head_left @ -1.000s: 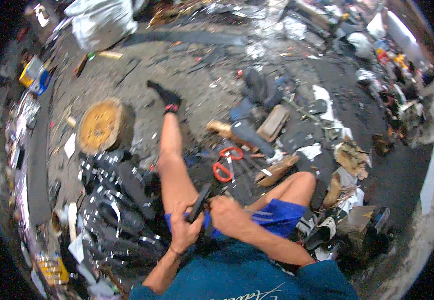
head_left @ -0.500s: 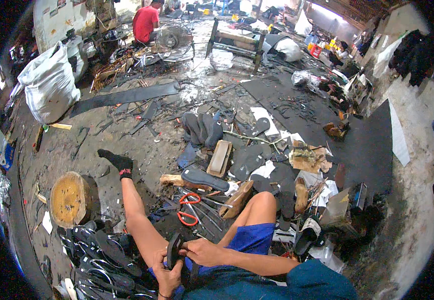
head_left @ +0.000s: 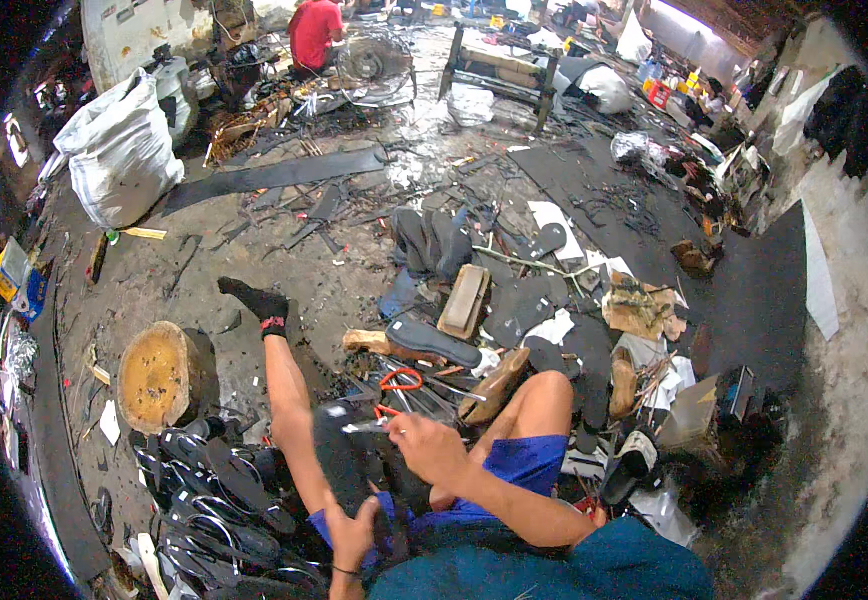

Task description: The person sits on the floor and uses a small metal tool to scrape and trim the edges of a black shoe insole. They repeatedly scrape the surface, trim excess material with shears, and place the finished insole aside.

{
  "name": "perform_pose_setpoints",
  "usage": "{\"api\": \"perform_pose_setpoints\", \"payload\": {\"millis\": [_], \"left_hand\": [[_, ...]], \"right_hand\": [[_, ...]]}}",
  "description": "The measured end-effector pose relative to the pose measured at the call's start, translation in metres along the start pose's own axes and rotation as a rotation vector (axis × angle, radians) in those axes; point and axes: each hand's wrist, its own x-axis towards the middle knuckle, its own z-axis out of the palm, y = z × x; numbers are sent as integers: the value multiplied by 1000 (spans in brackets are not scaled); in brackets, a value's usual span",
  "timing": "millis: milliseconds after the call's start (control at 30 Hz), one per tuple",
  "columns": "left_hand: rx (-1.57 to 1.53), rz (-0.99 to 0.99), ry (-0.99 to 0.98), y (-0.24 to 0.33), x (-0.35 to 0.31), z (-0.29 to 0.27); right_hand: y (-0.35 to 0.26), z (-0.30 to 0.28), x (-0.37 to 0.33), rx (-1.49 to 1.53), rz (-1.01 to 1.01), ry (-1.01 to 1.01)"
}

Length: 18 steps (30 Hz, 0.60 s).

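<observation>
My left hand (head_left: 354, 540) grips a dark flat sandal (head_left: 336, 450) by its near end. The sandal stands raised over my lap and is blurred by motion. To its right, my right hand (head_left: 429, 447) has its fingers pinched together. A small silvery piece (head_left: 362, 427) shows between those fingertips and the sandal, its kind unclear. Just beyond the hand lie red-handled scissors (head_left: 401, 379), partly covered, among several metal tools (head_left: 446, 385). A pile of black sandals with silvery edges (head_left: 219, 500) lies left of my left hand.
Left of my outstretched leg stands a round wooden block (head_left: 154, 378). Ahead lie a black sole on a wooden form (head_left: 434, 342), a wooden brick-like block (head_left: 464, 300) and dark scraps. A white sack (head_left: 119, 150) stands farther left. A person in red (head_left: 311, 38) sits far off.
The sandal has been lifted and turned from edge-on to show its broad face. My right hand has left it and moved up and right, toward the scissors. The whole view has shifted slightly.
</observation>
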Motion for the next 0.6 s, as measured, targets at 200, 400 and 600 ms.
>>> {"api": "perform_pose_setpoints", "payload": {"millis": [200, 400, 600], "left_hand": [[-705, -342, -73, 56, 20, -19], [-666, -146, 81, 67, 31, 4], [-403, 81, 68, 78, 27, 4]], "right_hand": [[21, -8, -9, 738, 433, 39], [-27, -20, -26, 288, -60, -152], [-59, -48, -3, 874, 174, -157]]}}
